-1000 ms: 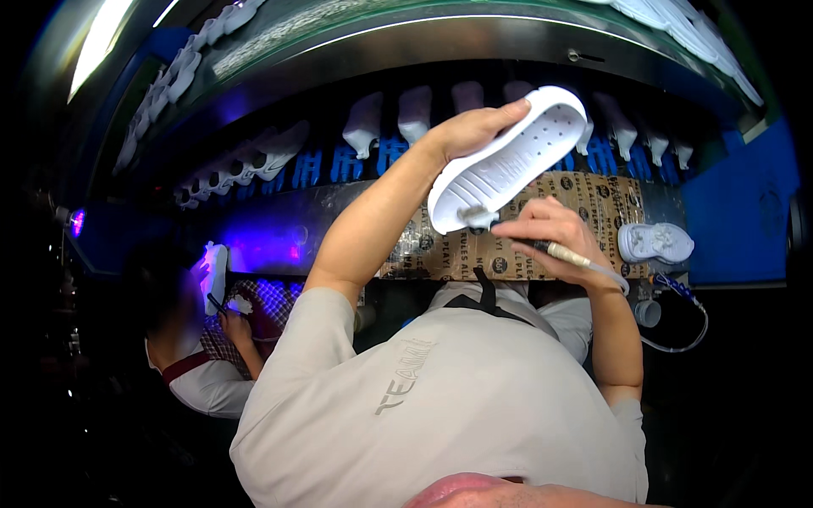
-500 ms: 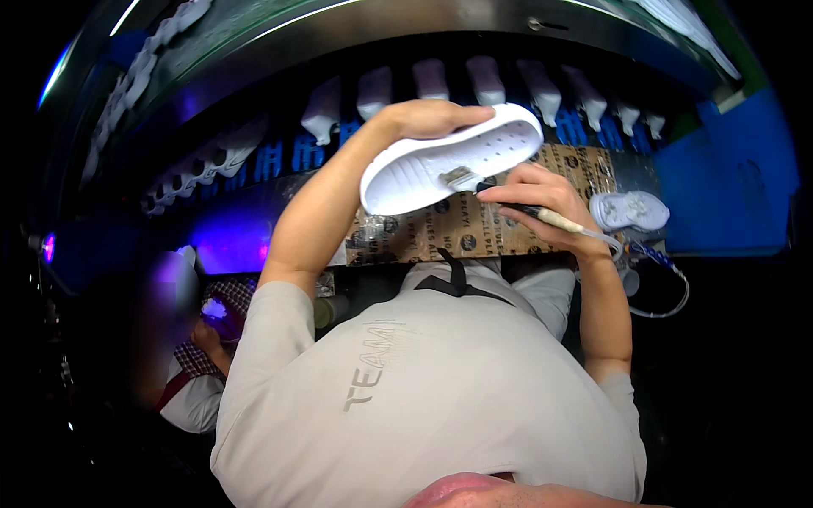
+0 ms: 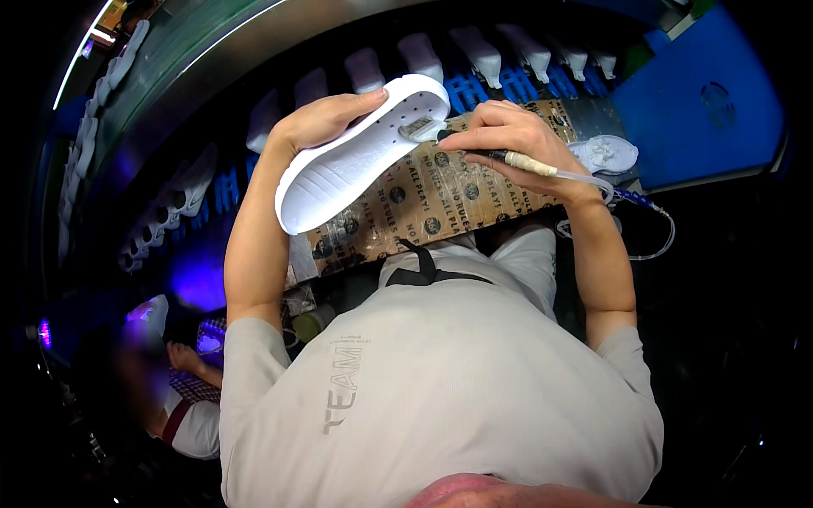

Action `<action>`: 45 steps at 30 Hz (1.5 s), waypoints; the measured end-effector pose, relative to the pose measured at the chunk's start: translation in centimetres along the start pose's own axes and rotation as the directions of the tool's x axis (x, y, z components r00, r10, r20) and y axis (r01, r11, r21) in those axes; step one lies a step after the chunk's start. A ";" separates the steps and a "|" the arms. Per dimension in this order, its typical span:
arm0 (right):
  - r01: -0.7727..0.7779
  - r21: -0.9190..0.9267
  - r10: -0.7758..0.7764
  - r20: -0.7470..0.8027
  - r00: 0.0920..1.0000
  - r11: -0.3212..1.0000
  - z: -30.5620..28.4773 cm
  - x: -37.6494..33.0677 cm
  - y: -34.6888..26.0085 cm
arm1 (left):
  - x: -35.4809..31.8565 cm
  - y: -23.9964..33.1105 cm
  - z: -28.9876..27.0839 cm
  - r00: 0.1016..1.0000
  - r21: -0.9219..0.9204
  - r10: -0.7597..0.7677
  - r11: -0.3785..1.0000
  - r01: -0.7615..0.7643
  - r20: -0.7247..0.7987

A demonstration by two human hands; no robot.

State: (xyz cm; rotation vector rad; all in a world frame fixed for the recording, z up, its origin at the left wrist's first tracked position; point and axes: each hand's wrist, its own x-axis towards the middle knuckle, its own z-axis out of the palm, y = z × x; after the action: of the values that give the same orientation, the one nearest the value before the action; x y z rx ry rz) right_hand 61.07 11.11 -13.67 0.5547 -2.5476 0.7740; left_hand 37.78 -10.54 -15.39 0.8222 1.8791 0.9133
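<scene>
A white shoe sole (image 3: 330,173) is tilted up over the bench, its hollow inner side facing me. My left hand (image 3: 330,118) grips it by the far left edge, fingers hidden behind it and thumb on the rim. My right hand (image 3: 521,144) is closed round the handle of a flat brush (image 3: 421,129). Those bristles lie against the inside of the sole near its right edge, close to a group of small holes. From the handle's rear end a clear tube (image 3: 584,176) runs past my right wrist.
Brown printed sheeting (image 3: 440,199) covers the bench. Another white sole (image 3: 608,155) lies at its right end, beside a blue panel (image 3: 720,102). White shoe uppers (image 3: 421,55) stand in a row on blue holders behind. A co-worker's arm (image 3: 190,360) shows at lower left.
The view has shifted and turned. The sole now points more steeply toward the upper right, and the brush has moved along it toward the holed end. Both hands keep their hold.
</scene>
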 end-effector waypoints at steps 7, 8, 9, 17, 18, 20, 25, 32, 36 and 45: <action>-0.048 0.331 0.071 -0.057 0.996 0.942 -1.5 -1.7 0.1 | -2.0 -0.8 -0.2 0.998 -0.135 0.003 0.991 -0.012 -0.067; -0.058 0.399 0.121 -0.135 0.983 0.915 -1.7 -2.1 0.3 | -2.7 -0.3 0.3 0.990 -0.302 -0.020 0.953 -0.024 -0.141; -0.116 0.421 0.213 -0.191 0.958 0.900 -1.7 -2.8 0.4 | -3.1 0.1 0.5 0.983 -0.399 0.039 0.910 -0.110 -0.180; -0.369 0.569 0.552 -0.185 0.813 0.735 3.7 -6.7 1.7 | -0.9 10.9 -24.8 0.732 -0.622 0.655 0.499 -0.604 -0.186; -0.385 0.587 0.549 -0.124 0.826 0.712 4.5 -6.6 1.8 | 0.4 10.0 -32.3 0.777 -0.590 0.458 0.508 -0.627 -0.431; -0.472 0.491 0.583 -0.092 0.807 0.732 4.7 -7.2 1.3 | 3.9 11.0 -35.7 0.625 -0.492 0.077 0.546 -0.678 -0.777; -0.467 0.579 0.622 -0.092 0.777 0.669 7.3 -9.4 2.2 | -3.3 0.2 -44.9 0.104 0.247 0.248 0.663 0.706 -0.963; -0.615 0.514 0.712 0.013 0.703 0.598 6.9 -9.2 1.6 | -14.9 -20.3 -50.3 -0.201 -0.218 -0.087 0.482 0.849 -0.976; -0.526 0.546 0.647 -0.039 0.761 0.652 7.6 -10.2 2.6 | -29.0 -25.1 -62.6 0.120 0.205 0.219 0.425 0.882 -0.968; -0.537 0.513 0.650 -0.055 0.758 0.669 6.7 -8.8 1.4 | -25.0 -25.0 -57.7 -0.093 0.014 0.220 0.444 0.896 -0.971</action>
State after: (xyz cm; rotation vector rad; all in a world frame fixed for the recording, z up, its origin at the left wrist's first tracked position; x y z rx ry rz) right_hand 65.88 10.42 -23.66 -0.2910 -2.2988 1.6149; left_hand -8.26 -59.12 -5.52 -0.5110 3.7014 -0.1622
